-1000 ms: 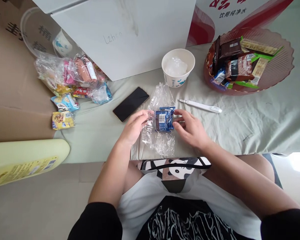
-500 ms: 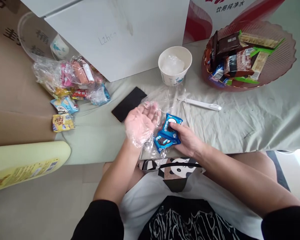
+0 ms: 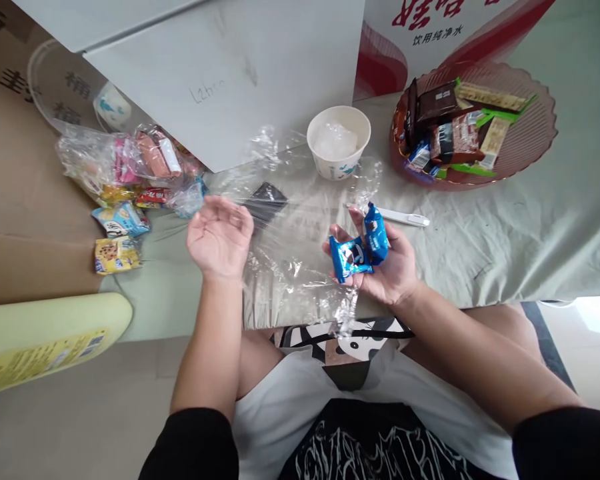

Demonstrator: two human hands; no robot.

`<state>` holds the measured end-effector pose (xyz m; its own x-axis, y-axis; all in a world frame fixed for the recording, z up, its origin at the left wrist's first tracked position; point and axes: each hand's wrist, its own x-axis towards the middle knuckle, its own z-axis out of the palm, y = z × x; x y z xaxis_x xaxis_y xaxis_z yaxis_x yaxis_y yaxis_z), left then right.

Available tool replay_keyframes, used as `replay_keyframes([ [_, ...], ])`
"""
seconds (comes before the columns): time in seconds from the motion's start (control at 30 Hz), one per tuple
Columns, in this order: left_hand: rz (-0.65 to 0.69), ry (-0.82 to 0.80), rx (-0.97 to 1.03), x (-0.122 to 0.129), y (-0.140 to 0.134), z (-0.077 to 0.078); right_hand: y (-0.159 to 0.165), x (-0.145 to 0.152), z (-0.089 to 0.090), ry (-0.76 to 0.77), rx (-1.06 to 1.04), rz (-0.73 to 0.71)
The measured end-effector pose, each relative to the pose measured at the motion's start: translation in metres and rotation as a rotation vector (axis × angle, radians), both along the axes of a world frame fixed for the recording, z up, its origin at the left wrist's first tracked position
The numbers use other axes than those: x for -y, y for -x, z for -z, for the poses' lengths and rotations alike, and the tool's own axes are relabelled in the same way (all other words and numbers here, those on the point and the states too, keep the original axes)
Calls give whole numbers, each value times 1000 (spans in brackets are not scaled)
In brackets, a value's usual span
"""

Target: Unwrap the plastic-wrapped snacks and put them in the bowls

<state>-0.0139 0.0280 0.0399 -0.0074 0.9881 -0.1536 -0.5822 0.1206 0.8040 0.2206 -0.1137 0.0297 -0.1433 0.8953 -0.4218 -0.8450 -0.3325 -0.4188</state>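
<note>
My right hand is turned palm up, fingers partly curled, and two small blue cookie packets rest in it. One packet lies against the fingers and the other leans upright beside it. A thin clear plastic bag spreads over the cloth between my hands, crumpled near the right wrist. My left hand is palm up with fingers loosely bent and nothing in it; whether the bag's edge touches it I cannot tell. Under the plastic lies a dark phone. Beyond my right fingertips is a white utility knife, partly hidden.
A paper bowl holding crumpled clear plastic stands behind the bag. To the right, a pink scalloped bowl holds wrapped snacks. Several snack packets lie at left by a cardboard box. White boxes stand along the back.
My left hand has come out of the clear bag and moved left. The bag now lies spread across the cloth. My right hand has turned palm up with the blue packets.
</note>
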Motion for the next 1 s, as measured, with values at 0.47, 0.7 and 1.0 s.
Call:
replay_keyframes([
  [0.47,-211,-202,203,-19,41,-11,8,-2,1,-9,164,-140],
  [0.7,-80,76,264,-13,20,-10,-17,9,-6,-166,921,-135],
  [1.0,333,302,15,27,-42,-8,-108,2,-34,-417,2135,734],
])
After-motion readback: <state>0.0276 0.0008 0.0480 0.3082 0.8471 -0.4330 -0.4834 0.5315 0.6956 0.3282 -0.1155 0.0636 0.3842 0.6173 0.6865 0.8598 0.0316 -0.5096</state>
